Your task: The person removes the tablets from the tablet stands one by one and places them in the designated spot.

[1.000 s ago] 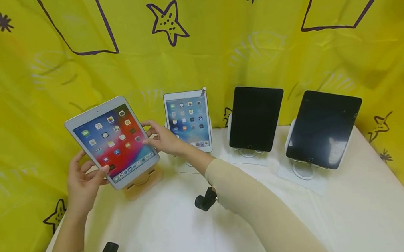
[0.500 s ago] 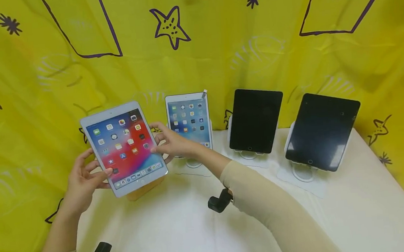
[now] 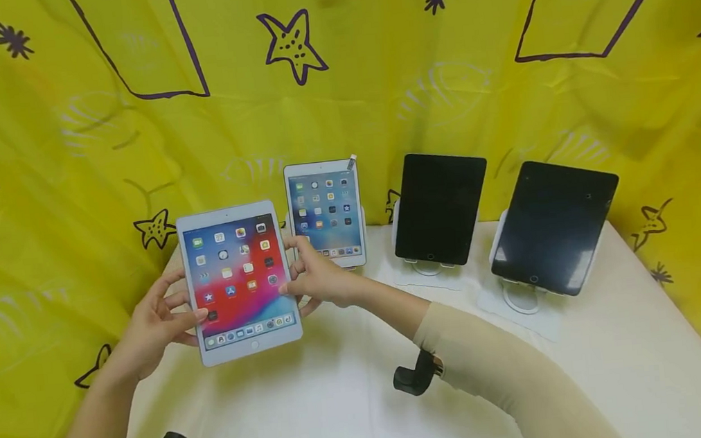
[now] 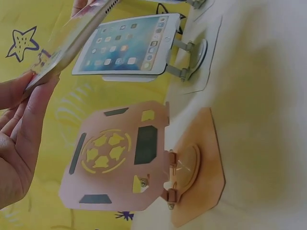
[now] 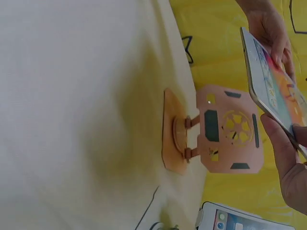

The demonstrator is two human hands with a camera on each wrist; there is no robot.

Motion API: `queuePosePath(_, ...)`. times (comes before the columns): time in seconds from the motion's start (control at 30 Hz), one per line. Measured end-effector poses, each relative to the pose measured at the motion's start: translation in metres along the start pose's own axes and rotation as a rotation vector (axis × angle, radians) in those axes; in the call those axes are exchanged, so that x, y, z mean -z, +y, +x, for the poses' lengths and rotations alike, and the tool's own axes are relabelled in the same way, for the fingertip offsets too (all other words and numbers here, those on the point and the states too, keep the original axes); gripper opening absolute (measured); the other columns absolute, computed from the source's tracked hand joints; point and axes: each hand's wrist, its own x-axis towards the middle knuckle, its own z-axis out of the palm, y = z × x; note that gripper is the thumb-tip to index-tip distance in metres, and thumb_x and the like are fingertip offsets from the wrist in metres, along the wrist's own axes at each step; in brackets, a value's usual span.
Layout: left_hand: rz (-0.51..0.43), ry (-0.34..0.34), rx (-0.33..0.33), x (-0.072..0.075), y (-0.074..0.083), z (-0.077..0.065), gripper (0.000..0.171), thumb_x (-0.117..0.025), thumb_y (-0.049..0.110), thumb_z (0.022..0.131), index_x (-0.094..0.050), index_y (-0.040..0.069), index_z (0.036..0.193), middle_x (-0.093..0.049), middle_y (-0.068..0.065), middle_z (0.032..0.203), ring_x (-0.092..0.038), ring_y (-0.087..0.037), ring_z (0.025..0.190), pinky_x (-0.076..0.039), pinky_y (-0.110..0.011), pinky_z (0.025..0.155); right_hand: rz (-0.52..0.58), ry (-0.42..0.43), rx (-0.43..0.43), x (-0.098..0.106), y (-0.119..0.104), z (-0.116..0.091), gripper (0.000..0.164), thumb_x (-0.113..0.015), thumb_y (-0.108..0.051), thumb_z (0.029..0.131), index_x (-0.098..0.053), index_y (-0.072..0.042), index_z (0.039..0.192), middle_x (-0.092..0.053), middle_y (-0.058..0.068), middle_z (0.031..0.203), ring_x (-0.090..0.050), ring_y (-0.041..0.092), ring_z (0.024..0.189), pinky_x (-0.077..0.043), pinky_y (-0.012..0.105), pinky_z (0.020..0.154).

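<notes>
A white tablet [image 3: 243, 284] with a lit home screen is held up in front of me at the left of the head view. My left hand [image 3: 153, 327] grips its left edge, thumb on the front and fingers behind. The right hand [image 3: 327, 277] pinches the opposite edge the same way. Behind the tablet, hidden by it in the head view, stands a rose-gold folding stand [image 4: 120, 187] with grey pads and a football-shaped cutout. In the right wrist view the tablet [image 5: 261, 79] is apart from the bare stand [image 5: 247, 158].
Right of the held tablet, another white tablet [image 3: 327, 210] leans on a stand. Two black-screened tablets, one in the middle [image 3: 440, 208] and one farther right [image 3: 554, 229], rest on white stands. A white cloth [image 3: 318, 423] covers the table; a yellow patterned curtain [image 3: 378, 105] hangs behind.
Both hands have brought the white tablet away from the rose-gold stand, rightward and nearer to me. Its tilt has straightened, and the stand has gone out of sight behind it.
</notes>
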Motion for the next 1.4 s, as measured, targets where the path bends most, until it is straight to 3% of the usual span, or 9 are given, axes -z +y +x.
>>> queuePosePath(0.23, 0.111, -0.015, 0.081, -0.009, -0.001, -0.003, 0.058, -0.061, 0.002, 0.089, -0.035, 0.022, 0.137, -0.064, 0.004, 0.102, -0.067, -0.016, 0.087, -0.057, -0.044, 0.060, 0.016, 0.059, -0.105, -0.006, 0.007, -0.018, 0.068, -0.067, -0.001, 0.085, -0.025, -0.018, 0.135, -0.067, 0.014, 0.090, -0.069, 0.024, 0.071, -0.057, 0.036, 0.055)
queuePosePath(0.43, 0.156, -0.010, 0.222, -0.021, 0.000, -0.002, 0.073, -0.068, 0.011, 0.086, -0.024, 0.011, 0.143, -0.061, -0.019, 0.111, -0.067, -0.027, 0.088, -0.057, -0.047, 0.063, 0.019, 0.104, -0.194, -0.008, 0.015, -0.031, 0.066, -0.065, -0.001, 0.086, -0.024, -0.018, 0.135, -0.068, 0.013, 0.091, -0.070, 0.025, 0.072, -0.056, 0.033, 0.053)
queuePosePath(0.53, 0.155, -0.039, 0.250, -0.023, -0.003, -0.001, 0.075, -0.068, 0.011, 0.086, -0.022, 0.010, 0.145, -0.059, -0.025, 0.113, -0.067, -0.029, 0.088, -0.057, -0.046, 0.063, 0.033, 0.124, -0.219, -0.011, 0.021, -0.036, 0.066, -0.064, 0.001, 0.086, -0.023, -0.015, 0.134, -0.067, 0.014, 0.088, -0.069, 0.026, 0.069, -0.055, 0.032, 0.051)
queuePosePath(0.73, 0.112, -0.099, 0.291, -0.027, -0.017, 0.000, 0.074, -0.070, 0.011, 0.084, -0.025, 0.011, 0.143, -0.058, -0.025, 0.114, -0.067, -0.032, 0.089, -0.056, -0.046, 0.061, 0.033, 0.126, -0.241, -0.015, 0.037, -0.042, 0.067, -0.063, 0.004, 0.086, -0.019, -0.011, 0.133, -0.066, 0.015, 0.082, -0.066, 0.021, 0.059, -0.053, 0.030, 0.046)
queuePosePath(0.83, 0.085, -0.123, 0.312, -0.033, -0.028, 0.000, 0.075, -0.070, 0.010, 0.084, -0.024, 0.006, 0.143, -0.058, -0.025, 0.115, -0.068, -0.032, 0.091, -0.056, -0.044, 0.060, 0.025, 0.125, -0.260, -0.014, 0.044, -0.047, 0.064, -0.062, 0.006, 0.086, -0.019, -0.010, 0.131, -0.065, 0.016, 0.080, -0.064, 0.019, 0.056, -0.053, 0.031, 0.045)
queuePosePath(1.07, 0.069, -0.147, 0.367, -0.048, -0.050, 0.000, 0.079, -0.071, 0.008, 0.083, -0.021, 0.001, 0.145, -0.060, -0.016, 0.098, -0.069, -0.029, 0.083, -0.056, -0.038, 0.057, 0.039, 0.138, -0.298, -0.014, 0.063, -0.059, 0.061, -0.061, 0.008, 0.085, -0.020, -0.008, 0.128, -0.061, 0.016, 0.079, -0.061, 0.017, 0.051, -0.055, 0.036, 0.048)
queuePosePath(1.23, 0.005, -0.231, 0.390, -0.054, -0.065, -0.003, 0.076, -0.069, 0.005, 0.084, -0.020, -0.002, 0.142, -0.062, -0.010, 0.091, -0.069, -0.025, 0.075, -0.056, -0.033, 0.053, 0.086, 0.133, -0.333, -0.016, 0.077, -0.068, 0.057, -0.059, 0.010, 0.085, -0.020, -0.006, 0.122, -0.064, 0.018, 0.083, -0.066, 0.026, 0.058, -0.056, 0.045, 0.055)
queuePosePath(1.4, -0.062, -0.302, 0.420, -0.053, -0.076, -0.007, 0.070, -0.065, 0.002, 0.085, -0.019, -0.005, 0.137, -0.065, -0.009, 0.091, -0.069, -0.021, 0.072, -0.056, -0.031, 0.052, 0.107, 0.128, -0.382, -0.019, 0.087, -0.068, 0.056, -0.059, 0.011, 0.085, -0.020, -0.006, 0.121, -0.065, 0.020, 0.085, -0.068, 0.034, 0.062, -0.056, 0.046, 0.055)
